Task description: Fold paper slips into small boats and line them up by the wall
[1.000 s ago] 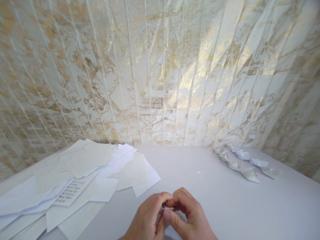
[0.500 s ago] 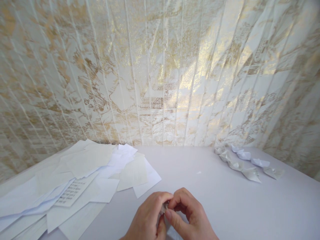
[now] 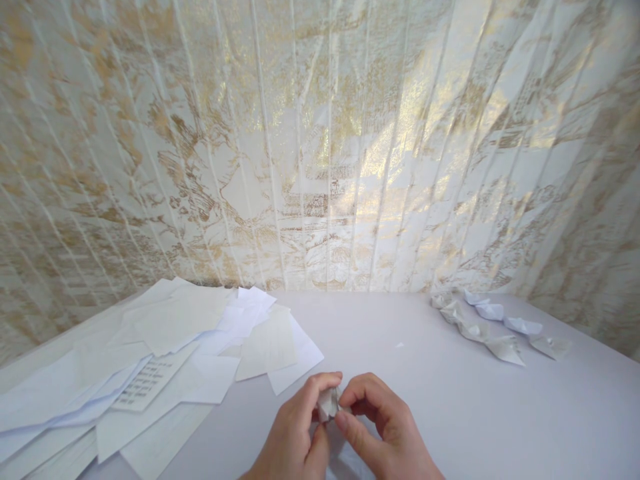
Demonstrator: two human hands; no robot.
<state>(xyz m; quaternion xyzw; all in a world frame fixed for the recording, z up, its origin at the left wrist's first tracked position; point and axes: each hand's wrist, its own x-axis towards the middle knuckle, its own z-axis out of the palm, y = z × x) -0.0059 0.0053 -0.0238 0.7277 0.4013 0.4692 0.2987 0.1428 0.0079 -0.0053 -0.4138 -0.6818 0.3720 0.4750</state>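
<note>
Folded paper (image 3: 329, 404) sits pinched between both hands (image 3: 336, 427), near open tabletop (image 3: 480, 413) reaching the right edge.

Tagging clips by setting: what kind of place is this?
Probably a room at home, judging by the patterned curtain behind a plain white table bearing loose paper sheets and small folded papers.

Pale curtain (image 3: 310, 147), gold-brown scenic print, vertical folds, spans far side; bright light patches right of centre, dimmer far right. Smooth whitish bench (image 3: 480, 407) runs up to it.
</note>
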